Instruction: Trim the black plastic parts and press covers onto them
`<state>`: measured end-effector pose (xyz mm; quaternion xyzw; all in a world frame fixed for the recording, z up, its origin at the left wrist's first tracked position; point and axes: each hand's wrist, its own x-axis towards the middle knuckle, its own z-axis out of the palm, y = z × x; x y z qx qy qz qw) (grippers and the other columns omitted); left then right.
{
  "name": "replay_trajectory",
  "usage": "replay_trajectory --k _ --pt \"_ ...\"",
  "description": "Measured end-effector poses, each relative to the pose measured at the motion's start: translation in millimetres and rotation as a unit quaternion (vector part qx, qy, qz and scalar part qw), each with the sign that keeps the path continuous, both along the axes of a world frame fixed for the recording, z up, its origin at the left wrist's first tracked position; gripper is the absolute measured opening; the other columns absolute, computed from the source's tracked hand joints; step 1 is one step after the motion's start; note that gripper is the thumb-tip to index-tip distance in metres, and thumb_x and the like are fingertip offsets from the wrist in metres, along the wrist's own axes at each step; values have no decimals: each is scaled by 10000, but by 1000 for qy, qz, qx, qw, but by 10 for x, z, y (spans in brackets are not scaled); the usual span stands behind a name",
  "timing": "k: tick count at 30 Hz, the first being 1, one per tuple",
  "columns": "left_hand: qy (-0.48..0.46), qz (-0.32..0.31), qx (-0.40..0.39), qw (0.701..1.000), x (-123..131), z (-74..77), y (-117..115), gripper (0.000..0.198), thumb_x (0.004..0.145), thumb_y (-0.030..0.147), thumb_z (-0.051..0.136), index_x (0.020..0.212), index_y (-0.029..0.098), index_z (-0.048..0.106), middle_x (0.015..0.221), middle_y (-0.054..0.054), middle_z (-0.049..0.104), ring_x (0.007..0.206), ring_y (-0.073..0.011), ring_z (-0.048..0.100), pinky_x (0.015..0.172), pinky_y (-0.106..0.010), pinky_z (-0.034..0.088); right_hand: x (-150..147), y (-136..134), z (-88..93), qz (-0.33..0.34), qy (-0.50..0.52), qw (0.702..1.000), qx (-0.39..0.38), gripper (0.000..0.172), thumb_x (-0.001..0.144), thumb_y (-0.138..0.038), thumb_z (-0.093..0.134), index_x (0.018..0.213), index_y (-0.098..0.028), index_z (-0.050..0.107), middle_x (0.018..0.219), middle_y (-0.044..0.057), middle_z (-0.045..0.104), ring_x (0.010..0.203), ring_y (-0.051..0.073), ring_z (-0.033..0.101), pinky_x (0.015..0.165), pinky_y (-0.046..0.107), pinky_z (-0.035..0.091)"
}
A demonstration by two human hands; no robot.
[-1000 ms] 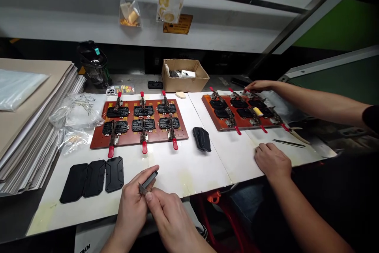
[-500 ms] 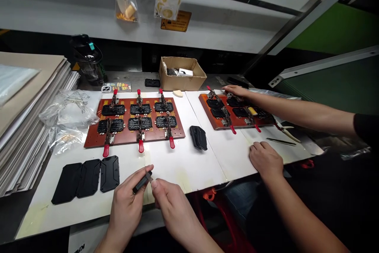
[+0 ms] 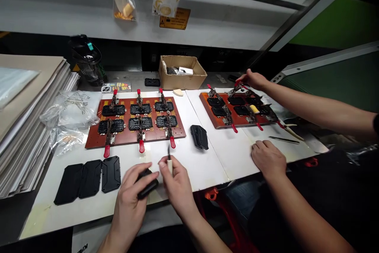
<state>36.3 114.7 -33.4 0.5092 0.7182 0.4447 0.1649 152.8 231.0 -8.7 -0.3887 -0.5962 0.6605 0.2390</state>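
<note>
My left hand (image 3: 132,190) is closed around a small black plastic part (image 3: 148,186) above the front edge of the white table surface. Just to its right, my right hand (image 3: 177,184) grips a thin knife (image 3: 169,164) by its pale handle, the dark narrow blade pointing up and clear of the part. Three flat black plates (image 3: 89,178) lie side by side on the left. Beyond my hands is a red-brown clamping board (image 3: 89,138) with several black parts under red-handled toggle clamps. Some black plates (image 3: 199,136) rest in a small pile to its right.
At the right, a co-worker's hand (image 3: 251,79) touches a clamp on a second board (image 3: 217,122); their other hand (image 3: 269,158) rests on the table. Tweezers (image 3: 283,139) lie nearby. A cardboard box (image 3: 183,81) stands behind, plastic bags (image 3: 74,111) and stacked sheets (image 3: 35,126) at left.
My right hand has drawn away from the black part, and the knife now points upward. The part has turned in my left hand. The co-worker's far hand has lifted to a clamp handle.
</note>
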Motion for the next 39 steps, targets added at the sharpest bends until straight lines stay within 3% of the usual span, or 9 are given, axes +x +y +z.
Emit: replay_trajectory --k 2,5,9,12,15,23,31,35,39 --pt "114 -25 26 993 -28 -4 -70 558 901 34 433 1272 389 650 1186 -77 592 1089 -210 579 941 -381 511 51 26 -112 27 -19 997 -76 434 973 -600 482 1017 -177 569 786 7 568 549 96 406 486 208 334" --pt "214 -151 72 962 -53 -38 -181 565 905 56 436 1391 314 563 1040 -95 627 953 -204 577 874 -372 512 203 14 -266 174 -2 963 -206 483 944 -641 506 921 -162 561 649 -38 445 476 72 258 421 202 214" --pt "307 -256 39 916 -222 -149 -324 554 940 100 416 1474 241 456 1233 -81 656 1162 -211 565 1080 -393 438 320 27 -386 137 -31 978 -157 424 876 -546 657 799 -144 547 659 -33 418 580 87 331 532 204 277" --pt "359 -142 -55 921 -509 -280 -433 567 972 170 430 1530 225 350 1458 -88 514 1357 -230 458 1146 -427 390 216 95 -394 69 -129 989 -37 377 894 -474 633 732 -156 512 658 -24 461 626 114 410 569 215 306" --pt "404 -37 -119 906 -770 -414 -540 608 990 356 476 1551 212 294 1554 -86 396 1421 -267 391 1117 -456 425 -6 131 -304 119 -140 983 18 297 923 -411 583 770 -158 571 743 -5 587 709 147 518 637 223 365" --pt "408 -28 -128 903 -812 -466 -860 609 1002 365 453 1554 182 274 1597 -57 318 1476 -232 303 1187 -429 327 -153 108 -90 132 -252 940 188 226 978 -363 516 926 -215 679 922 23 709 857 201 630 721 260 382" --pt "413 -122 -127 894 -423 -251 -177 550 998 356 467 1524 248 349 1621 5 260 1482 -220 294 1158 -437 401 -38 151 -212 123 -165 967 152 238 989 -401 536 1123 -249 661 1148 -1 676 1076 178 613 938 267 429" --pt "412 -71 -183 889 -419 -284 -53 527 1004 393 444 1503 233 390 1589 -8 339 1445 -259 351 1127 -523 411 198 246 -118 168 -202 944 201 303 1032 -450 442 1043 -264 680 1046 6 675 969 187 626 853 293 465" --pt "411 12 -197 890 -450 -329 -168 505 1005 377 430 1475 192 437 1556 -63 396 1421 -296 368 1134 -581 341 379 364 -170 144 -297 890 315 319 1033 -445 429 1228 -265 607 1147 53 621 1033 232 598 862 359 478"
